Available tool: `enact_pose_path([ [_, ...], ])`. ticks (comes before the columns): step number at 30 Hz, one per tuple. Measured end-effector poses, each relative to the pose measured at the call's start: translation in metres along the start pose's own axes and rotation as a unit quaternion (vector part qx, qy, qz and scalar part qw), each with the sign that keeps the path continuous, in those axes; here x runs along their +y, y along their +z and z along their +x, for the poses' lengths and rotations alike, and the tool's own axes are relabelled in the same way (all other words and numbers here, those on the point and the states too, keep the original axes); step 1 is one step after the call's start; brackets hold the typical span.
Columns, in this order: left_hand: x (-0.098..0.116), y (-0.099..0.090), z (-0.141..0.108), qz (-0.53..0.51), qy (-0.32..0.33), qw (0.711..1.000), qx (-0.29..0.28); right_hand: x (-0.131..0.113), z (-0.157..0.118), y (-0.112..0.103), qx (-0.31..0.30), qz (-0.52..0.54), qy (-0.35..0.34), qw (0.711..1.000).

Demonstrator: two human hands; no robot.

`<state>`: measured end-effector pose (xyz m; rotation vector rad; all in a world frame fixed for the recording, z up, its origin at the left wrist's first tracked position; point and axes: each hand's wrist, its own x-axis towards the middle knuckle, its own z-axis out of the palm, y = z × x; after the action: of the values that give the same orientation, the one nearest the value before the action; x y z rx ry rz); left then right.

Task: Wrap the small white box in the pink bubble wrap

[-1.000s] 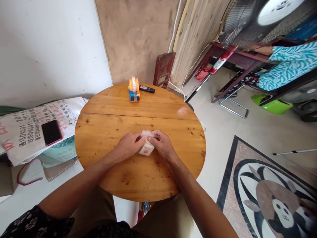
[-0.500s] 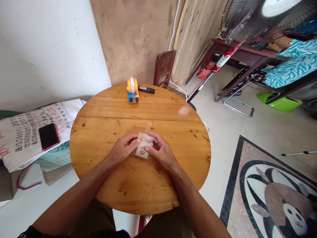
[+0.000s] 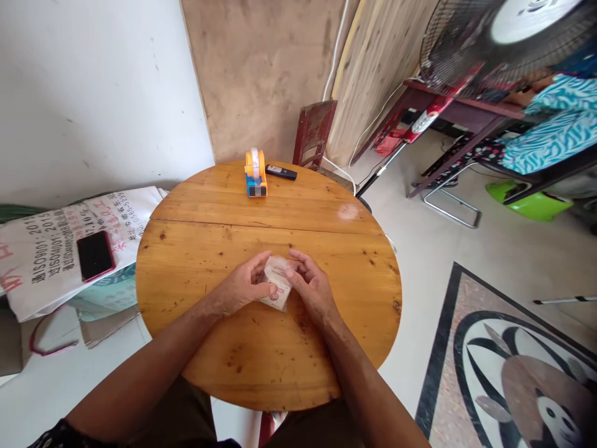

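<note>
Between my two hands is a small white packet (image 3: 278,275) in crinkled clear plastic, with a red print on its face. My left hand (image 3: 246,284) is closed on the packet's left side, thumb resting over the print. My right hand (image 3: 311,285) grips the upper right edge, thumb on top and fingers curled behind. The packet sits low over the near middle of the wooden table (image 3: 224,348); I cannot tell whether it touches the wood. Its back and part of its edges are hidden by my fingers.
At the table's far side stand an orange and blue tape dispenser (image 3: 255,174) and a dark remote-like device (image 3: 282,172). A phone (image 3: 96,256) lies on printed white sacking at left. A chair (image 3: 315,134) is behind the table; a standing fan (image 3: 429,115) and a seated person are at right.
The packet has turned slightly and the pale strip sticking out past its far end no longer shows. My left thumb has moved down onto the print. The view has shifted a little.
</note>
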<state>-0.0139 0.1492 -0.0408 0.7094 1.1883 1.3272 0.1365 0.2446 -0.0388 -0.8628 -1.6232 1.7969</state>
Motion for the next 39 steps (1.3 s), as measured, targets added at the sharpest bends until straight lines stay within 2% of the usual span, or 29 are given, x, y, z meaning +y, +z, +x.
enact_pose_path([
  [6, -0.002, 0.002, -0.002, -0.003, 0.017, 0.999, -0.027, -0.014, 0.008, -0.003, -0.033, -0.037, 0.015, 0.999],
  [9, -0.001, 0.002, -0.002, -0.018, 0.018, 0.999, -0.028, -0.023, 0.010, -0.009, -0.084, -0.074, -0.004, 0.994],
  [13, 0.003, 0.003, -0.003, -0.040, 0.004, 0.999, -0.031, -0.028, 0.013, -0.018, -0.111, -0.113, -0.030, 0.987],
  [18, 0.008, 0.002, -0.005, -0.028, 0.007, 0.998, -0.060, -0.027, 0.019, -0.014, -0.152, -0.101, -0.058, 0.981],
  [25, 0.006, 0.002, -0.005, -0.028, 0.025, 0.998, -0.055, -0.020, 0.025, -0.005, -0.050, -0.041, -0.067, 0.996],
  [29, 0.007, 0.002, -0.004, -0.024, 0.019, 0.999, -0.036, -0.020, 0.025, -0.005, -0.038, -0.021, -0.050, 0.998],
  [34, 0.008, 0.001, -0.004, -0.018, 0.005, 0.999, -0.041, -0.025, 0.021, -0.006, -0.007, -0.014, -0.033, 0.999],
  [39, 0.008, 0.000, -0.004, -0.011, 0.013, 0.999, -0.035, -0.028, 0.017, -0.007, -0.001, -0.053, -0.042, 0.998],
])
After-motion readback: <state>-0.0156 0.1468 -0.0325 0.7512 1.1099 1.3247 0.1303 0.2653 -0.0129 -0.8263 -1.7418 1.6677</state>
